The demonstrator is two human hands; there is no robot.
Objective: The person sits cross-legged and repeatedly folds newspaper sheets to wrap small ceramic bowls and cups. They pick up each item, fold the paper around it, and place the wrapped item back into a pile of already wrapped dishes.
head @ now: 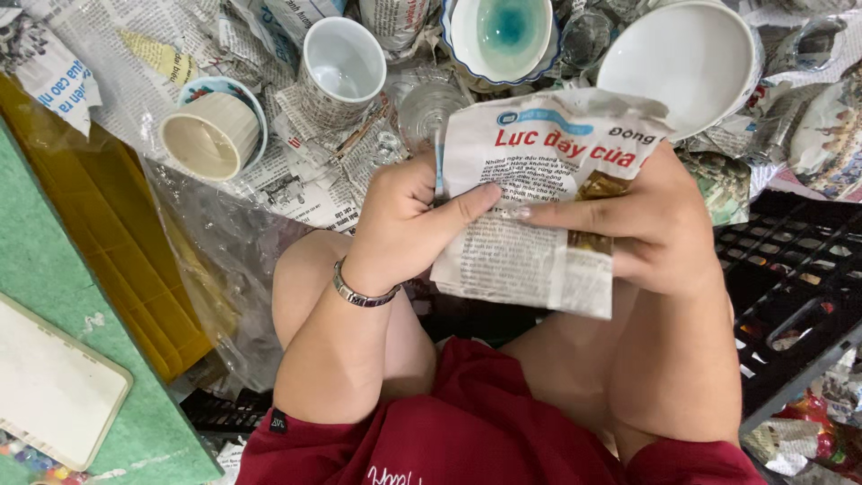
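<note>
My left hand (pixel 415 218) and my right hand (pixel 648 226) both grip one bundle of newspaper (pixel 539 184) held above my lap. The left thumb presses on the paper's front and the right index finger lies across its middle. A brownish object (pixel 600 187) peeks out between the paper and my right hand; what it is cannot be told. A metal bracelet (pixel 362 292) circles my left wrist. Just beyond the paper lies a large white bowl (pixel 684 63).
Crockery sits on crumpled newspaper ahead: a ribbed cream cup (pixel 211 135), a paper-wrapped white cup (pixel 339 70), a teal-glazed bowl (pixel 503 34), a glass (pixel 427 108). A yellow crate (pixel 117 233) and green surface (pixel 54 269) are at left, a black plastic crate (pixel 790 287) at right.
</note>
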